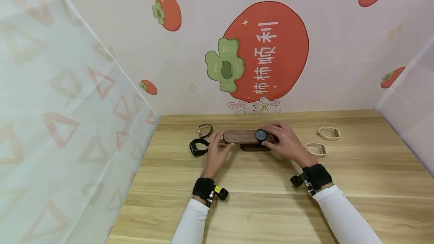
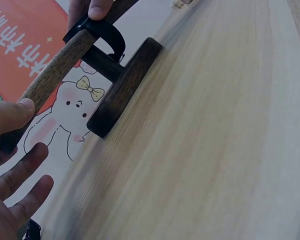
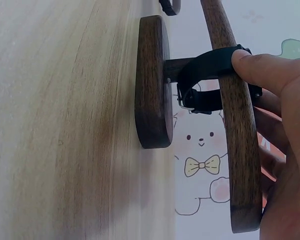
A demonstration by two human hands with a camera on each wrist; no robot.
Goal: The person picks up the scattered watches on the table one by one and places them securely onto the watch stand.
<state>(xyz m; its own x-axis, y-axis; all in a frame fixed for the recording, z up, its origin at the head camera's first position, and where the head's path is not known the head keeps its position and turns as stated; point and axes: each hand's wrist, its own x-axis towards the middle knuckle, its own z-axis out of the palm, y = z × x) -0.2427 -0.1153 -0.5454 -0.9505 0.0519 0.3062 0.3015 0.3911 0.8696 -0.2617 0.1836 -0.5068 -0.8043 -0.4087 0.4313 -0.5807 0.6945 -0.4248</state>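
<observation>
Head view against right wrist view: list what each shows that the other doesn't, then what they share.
Only the head view shows the left hand, the watch dial and two pale wristbands on the right.

Only the right wrist view shows the strap's buckle and the stand's post.

Both show the right hand, the wooden bar, its base and the tabletop.
</observation>
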